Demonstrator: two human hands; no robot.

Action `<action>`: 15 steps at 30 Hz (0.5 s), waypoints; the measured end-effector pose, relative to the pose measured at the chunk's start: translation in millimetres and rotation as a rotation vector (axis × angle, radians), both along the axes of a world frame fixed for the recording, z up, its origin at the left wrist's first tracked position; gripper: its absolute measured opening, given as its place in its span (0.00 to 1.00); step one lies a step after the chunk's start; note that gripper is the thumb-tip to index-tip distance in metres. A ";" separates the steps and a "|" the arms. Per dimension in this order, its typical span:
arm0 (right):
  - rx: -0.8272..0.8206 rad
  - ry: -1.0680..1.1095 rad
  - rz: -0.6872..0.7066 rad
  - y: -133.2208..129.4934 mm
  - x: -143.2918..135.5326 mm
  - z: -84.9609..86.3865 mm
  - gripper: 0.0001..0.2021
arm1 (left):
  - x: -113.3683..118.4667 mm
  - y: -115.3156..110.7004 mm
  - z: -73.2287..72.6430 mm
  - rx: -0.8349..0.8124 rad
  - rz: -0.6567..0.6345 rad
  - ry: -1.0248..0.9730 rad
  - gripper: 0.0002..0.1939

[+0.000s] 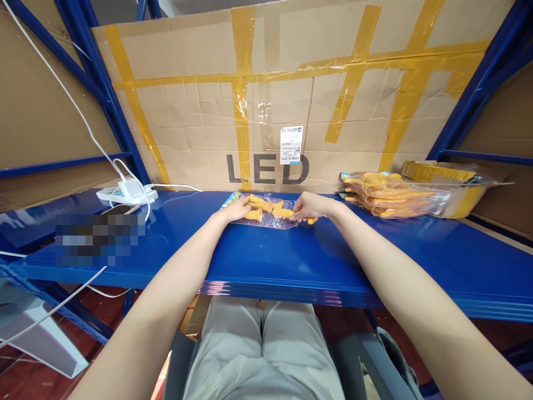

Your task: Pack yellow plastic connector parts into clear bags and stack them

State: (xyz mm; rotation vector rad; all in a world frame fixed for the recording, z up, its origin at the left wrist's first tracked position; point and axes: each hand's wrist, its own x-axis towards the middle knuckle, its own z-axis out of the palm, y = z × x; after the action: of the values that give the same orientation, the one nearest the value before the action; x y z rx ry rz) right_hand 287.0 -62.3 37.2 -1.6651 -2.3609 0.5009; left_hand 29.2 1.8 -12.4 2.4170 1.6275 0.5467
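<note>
A clear plastic bag (270, 224) with several orange pieces (283, 210) inside lies flat on the blue shelf (266, 255), in front of the cardboard. My left hand (237, 209) rests on the bag's left end, beside its coloured header; the fingertips are partly hidden against the bag. At the right end, my right hand (310, 206) has its fingers pinched together at the bag's edge. Another orange piece (312, 220) shows just below my right hand; whether it is inside the bag is unclear.
Filled bags of orange pieces (378, 191) are stacked at the right, beside an open cardboard box (462, 203) with yellow tape. A white power strip (129, 191) with cables and a blurred dark object (100, 233) lie at the left. A large cardboard sheet (187, 128) stands behind.
</note>
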 end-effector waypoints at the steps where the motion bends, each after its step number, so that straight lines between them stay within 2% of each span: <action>1: -0.005 0.041 0.004 1.1 -1.6 -2.1 0.10 | 0.0 0.2 0.1 -0.014 0.013 0.014 0.29; 7: 0.061 0.264 -0.058 11.8 -0.5 -9.7 0.11 | -0.8 2.1 0.6 -0.055 0.046 0.070 0.31; 11: -0.025 0.421 -0.008 15.8 1.4 -17.7 0.13 | -0.3 3.5 0.0 -0.070 0.052 0.068 0.32; 15: -0.055 0.546 -0.016 17.9 -7.0 -31.7 0.17 | -0.4 5.5 -2.1 -0.063 0.053 0.049 0.33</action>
State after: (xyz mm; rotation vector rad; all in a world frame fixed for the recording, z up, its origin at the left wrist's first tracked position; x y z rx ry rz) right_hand 280.0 -44.4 5.5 -1.3443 -1.9443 0.8930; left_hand 28.7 7.4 -14.6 2.3660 1.7058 0.4408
